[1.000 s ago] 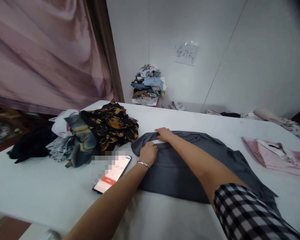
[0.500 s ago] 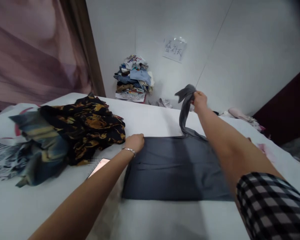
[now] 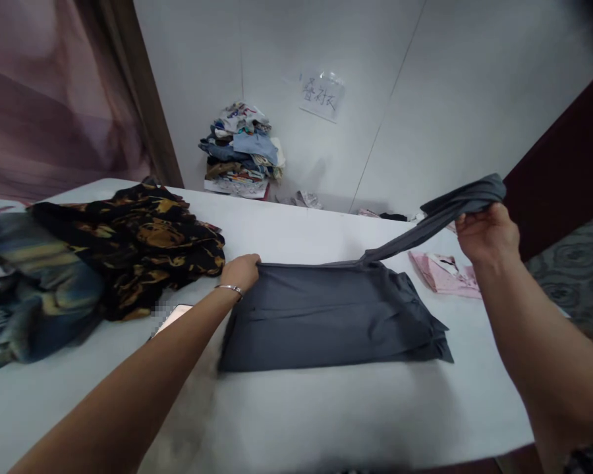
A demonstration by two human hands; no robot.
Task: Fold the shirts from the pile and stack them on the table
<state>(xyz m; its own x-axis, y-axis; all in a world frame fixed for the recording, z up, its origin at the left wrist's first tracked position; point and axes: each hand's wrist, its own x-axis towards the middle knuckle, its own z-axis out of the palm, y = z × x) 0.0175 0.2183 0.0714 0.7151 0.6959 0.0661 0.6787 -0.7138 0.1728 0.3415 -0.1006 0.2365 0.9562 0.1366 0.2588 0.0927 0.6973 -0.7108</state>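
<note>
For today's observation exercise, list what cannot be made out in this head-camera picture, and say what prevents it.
- Phone: mostly hidden behind the left forearm; its top is pixelated.
- Wall note: writing too small to read.
- Right hand: the fingers' grip on the grey sleeve is hidden by the cloth.
- Left hand: fingertips covered by the grey garment.
- Striped cloth: cut off by the left edge.

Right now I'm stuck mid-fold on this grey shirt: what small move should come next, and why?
Probably lay the sleeve across the folded grey shirt. The right hand holds it stretched out and lifted, while the left hand pins the shirt's far left corner to the table.
</note>
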